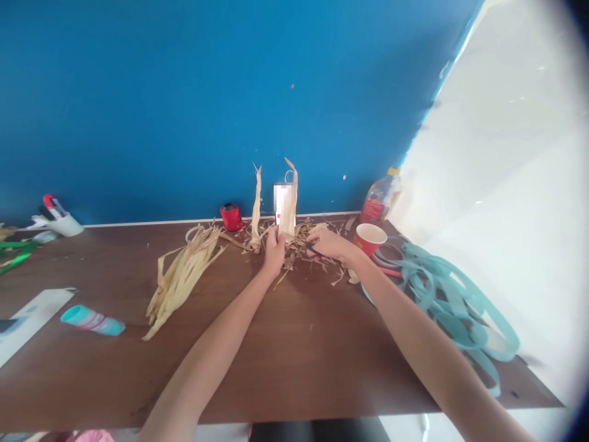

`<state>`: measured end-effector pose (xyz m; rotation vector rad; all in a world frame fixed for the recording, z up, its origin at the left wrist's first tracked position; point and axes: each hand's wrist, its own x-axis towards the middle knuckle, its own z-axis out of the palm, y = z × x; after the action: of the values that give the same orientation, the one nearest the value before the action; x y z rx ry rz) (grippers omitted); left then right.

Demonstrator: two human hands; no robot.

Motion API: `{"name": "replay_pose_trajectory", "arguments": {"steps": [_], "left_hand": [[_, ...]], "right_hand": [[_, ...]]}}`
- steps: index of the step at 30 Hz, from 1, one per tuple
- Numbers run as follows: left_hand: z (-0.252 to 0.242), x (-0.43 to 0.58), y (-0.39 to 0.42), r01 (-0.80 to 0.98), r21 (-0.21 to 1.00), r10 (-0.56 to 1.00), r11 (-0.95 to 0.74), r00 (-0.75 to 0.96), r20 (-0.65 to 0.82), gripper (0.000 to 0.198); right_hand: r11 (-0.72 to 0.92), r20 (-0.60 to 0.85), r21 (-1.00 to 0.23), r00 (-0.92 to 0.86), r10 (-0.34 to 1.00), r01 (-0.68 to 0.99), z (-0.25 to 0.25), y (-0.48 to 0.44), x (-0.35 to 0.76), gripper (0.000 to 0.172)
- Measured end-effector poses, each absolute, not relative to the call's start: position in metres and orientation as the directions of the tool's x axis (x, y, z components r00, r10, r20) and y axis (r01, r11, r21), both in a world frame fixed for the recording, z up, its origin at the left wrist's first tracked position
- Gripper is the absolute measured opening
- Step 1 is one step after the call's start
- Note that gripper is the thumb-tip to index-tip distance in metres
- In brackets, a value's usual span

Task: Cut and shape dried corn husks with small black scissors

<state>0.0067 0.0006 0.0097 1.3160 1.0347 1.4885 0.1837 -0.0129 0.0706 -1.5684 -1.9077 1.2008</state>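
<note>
My left hand [275, 250] is closed on an upright dry corn husk [291, 205], gripping it near its lower end. Just to its right, my right hand [327, 242] is closed around black-handled scissors [314, 250], their blades pointing left toward the base of the husk. Another husk piece [256, 205] stands upright to the left of my left hand. Cut husk scraps [306, 232] lie scattered around and beneath both hands. Farther left on the table is a bundle of pale dry husks [186, 273].
Behind the husk stands a phone-like bright screen [278, 205], partly blurred. A red-orange paper cup [369, 239], a bottle [381, 195] and coiled teal strapping [442, 294] occupy the right. Leftward are a red roll [231, 217], a teal cylinder [94, 320] and a pen cup [68, 225].
</note>
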Motion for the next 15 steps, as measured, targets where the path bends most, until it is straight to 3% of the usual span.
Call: {"name": "replay_pose_trajectory", "arguments": {"steps": [15], "left_hand": [[0.0079, 0.009, 0.005, -0.237, 0.948, 0.977, -0.212, -0.073, 0.2, 0.027]], "right_hand": [[0.081, -0.144, -0.777, -0.301, 0.943, 0.624, 0.075, -0.0136, 0.1869, 0.019]]}}
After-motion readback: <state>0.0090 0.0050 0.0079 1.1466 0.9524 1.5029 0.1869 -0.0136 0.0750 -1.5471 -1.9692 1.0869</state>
